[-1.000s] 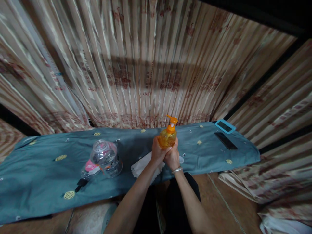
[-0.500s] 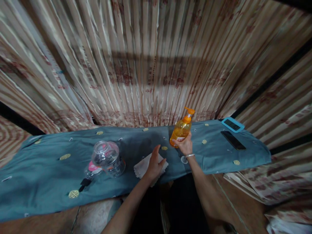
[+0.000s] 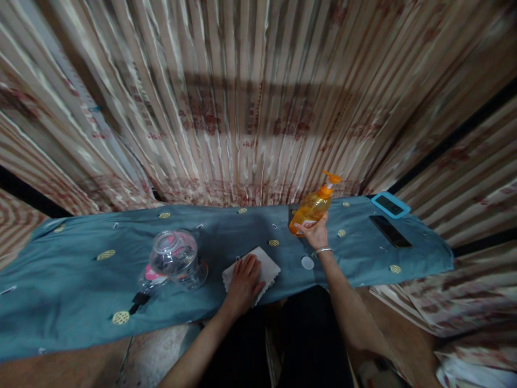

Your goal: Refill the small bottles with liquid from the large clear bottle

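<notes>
My right hand grips an orange pump bottle near its base, tilted to the right, at the far side of the blue cloth-covered table. My left hand lies flat, fingers apart, on a white cloth near the table's front edge. A small white round cap lies on the cloth between my two arms.
A clear glass jar stands left of the white cloth, with a pink tag and a small black item beside it. A blue-framed device and a black phone lie at the far right. Striped curtains hang behind.
Both hands held the bottle together over the white cloth. My right hand carried it away to the right, while my left hand let go and dropped flat onto the cloth.
</notes>
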